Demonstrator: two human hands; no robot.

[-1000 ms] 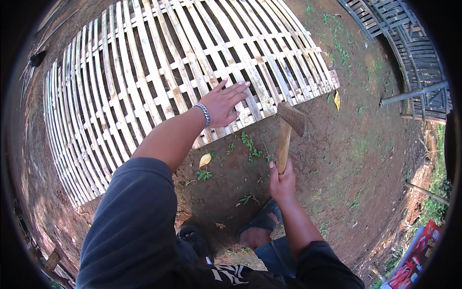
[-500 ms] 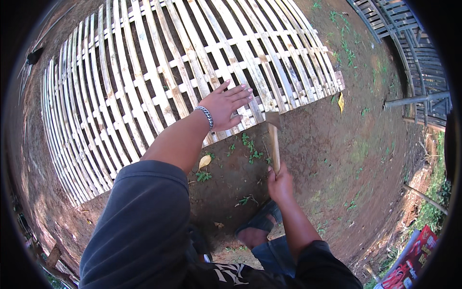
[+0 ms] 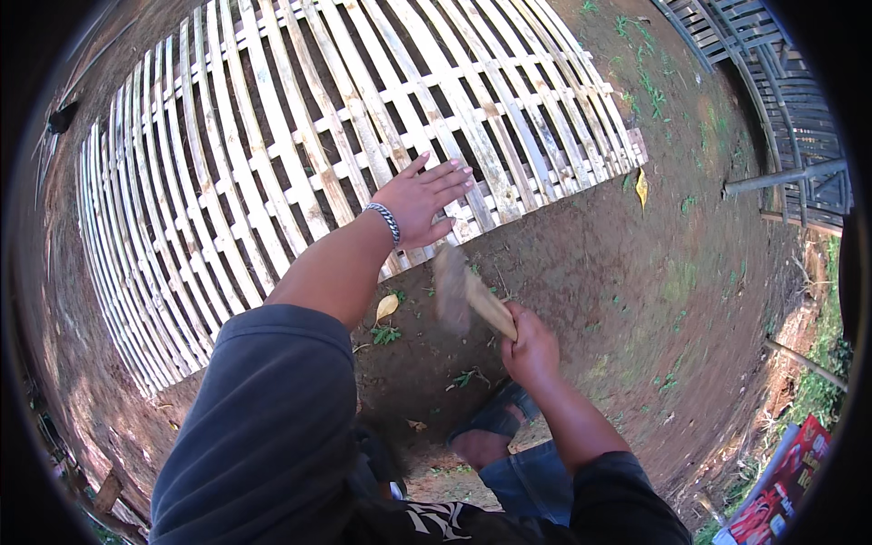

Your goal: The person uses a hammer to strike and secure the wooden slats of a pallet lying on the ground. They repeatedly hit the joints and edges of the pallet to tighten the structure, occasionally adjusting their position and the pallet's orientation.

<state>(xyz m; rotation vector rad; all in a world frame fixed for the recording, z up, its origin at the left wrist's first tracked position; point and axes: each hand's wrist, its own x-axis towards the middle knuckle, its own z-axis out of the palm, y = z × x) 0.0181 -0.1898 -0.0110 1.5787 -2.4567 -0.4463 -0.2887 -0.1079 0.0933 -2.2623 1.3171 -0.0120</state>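
Observation:
My left hand lies flat on the near edge of a panel of pale bamboo slats, fingers stretched out and slightly apart. The slats are laid across several crosspieces, with gaps between them. My right hand is closed around the wooden handle of a hatchet-like tool. Its broad grey-brown head is blurred by motion and hangs off the panel's near edge, below my left hand. Whether the head is a blade or a hammer shape cannot be made out.
The panel rests over bare brown soil with small green weeds and yellow leaves. At the upper right stands a bamboo slat structure with a protruding pole. A red printed sheet lies lower right. My sandalled foot is below.
The tool's head has swung left and toward me, away from the panel's edge, and its handle now slants. My left hand has stayed in place on the slats.

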